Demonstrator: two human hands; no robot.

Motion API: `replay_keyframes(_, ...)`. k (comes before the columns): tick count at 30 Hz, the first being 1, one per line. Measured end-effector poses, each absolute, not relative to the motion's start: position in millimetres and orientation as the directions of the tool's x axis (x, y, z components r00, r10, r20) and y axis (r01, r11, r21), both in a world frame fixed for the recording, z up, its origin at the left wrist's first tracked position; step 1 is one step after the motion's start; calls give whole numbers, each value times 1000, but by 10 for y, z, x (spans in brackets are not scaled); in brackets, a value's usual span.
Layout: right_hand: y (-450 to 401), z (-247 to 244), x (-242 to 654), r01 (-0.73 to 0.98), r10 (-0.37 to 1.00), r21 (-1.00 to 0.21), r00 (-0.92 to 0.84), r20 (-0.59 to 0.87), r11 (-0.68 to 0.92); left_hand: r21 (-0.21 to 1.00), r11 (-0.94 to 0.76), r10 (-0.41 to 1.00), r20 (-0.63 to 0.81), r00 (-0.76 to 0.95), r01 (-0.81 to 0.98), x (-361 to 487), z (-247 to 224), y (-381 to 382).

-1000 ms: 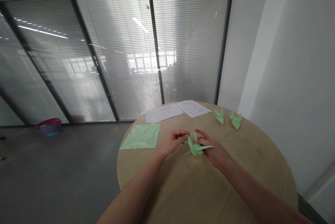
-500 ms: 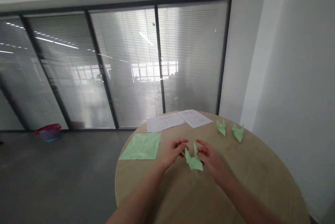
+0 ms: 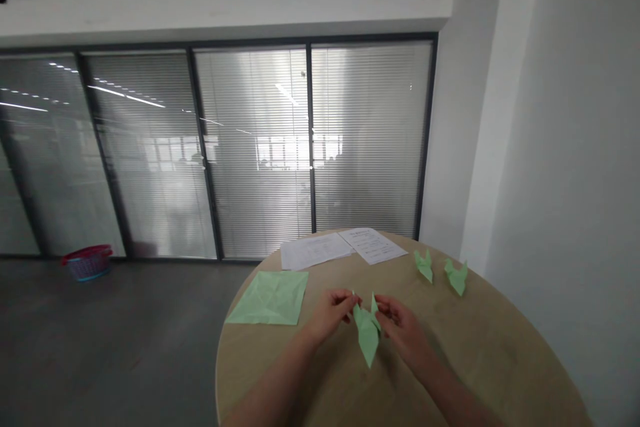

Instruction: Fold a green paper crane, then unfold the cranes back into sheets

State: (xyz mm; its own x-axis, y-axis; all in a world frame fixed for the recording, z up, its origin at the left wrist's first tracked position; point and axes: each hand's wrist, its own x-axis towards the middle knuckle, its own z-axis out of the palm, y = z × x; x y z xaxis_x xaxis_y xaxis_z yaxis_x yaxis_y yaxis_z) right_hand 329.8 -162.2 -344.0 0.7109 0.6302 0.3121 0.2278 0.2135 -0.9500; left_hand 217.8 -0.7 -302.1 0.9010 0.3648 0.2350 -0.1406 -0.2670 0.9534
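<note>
A folded green paper figure (image 3: 368,336) is between my two hands over the round table, with two thin points rising at its far side and a broad point toward me. My left hand (image 3: 334,312) pinches its upper left point between thumb and fingers. On the other side, my right hand (image 3: 398,322) is closed on the right point. Two more folded green figures stand at the right of the table, one nearer the middle (image 3: 423,266) and one farther right (image 3: 457,277). A creased green sheet (image 3: 271,298) lies flat at the left.
White printed sheets lie at the table's (image 3: 500,360) far edge, one pile at left (image 3: 315,250) and one sheet at right (image 3: 374,245). A red and purple basket (image 3: 87,263) sits on the floor at left. Glass partitions and a white wall stand beyond.
The held green figure has turned, so its broad point now faces me. Both hands have closed in on its upper points. The camera view has tilted up, and the table appears lower.
</note>
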Motion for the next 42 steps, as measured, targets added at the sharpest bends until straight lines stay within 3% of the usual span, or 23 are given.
replay_keyframes(6,-1608,-3467,3324,385,697,-917,630,342,101,929,-329,367,293,883,-171,2208,-3052,22)
replay_keyframes(16,-1615,-3552,3414,377,646,-918,673,361,120,857,-490,361,369,856,-163,2208,-3114,21)
replay_keyframes(25,-1722,-3402,3405,324,557,-937,757,341,132,954,-128,516,297,804,-270,2221,-2994,62)
replay_keyframes(32,-1710,-3406,3401,373,579,-926,743,336,58,924,160,531,216,819,-347,2199,-2939,-2)
replay_keyframes(38,-1685,-3459,3386,429,680,-903,662,316,2,909,230,559,168,812,-346,2184,-2913,-36)
replay_keyframes(42,-1666,-3512,3398,420,734,-908,616,288,4,948,77,542,220,811,-308,2198,-2947,15)
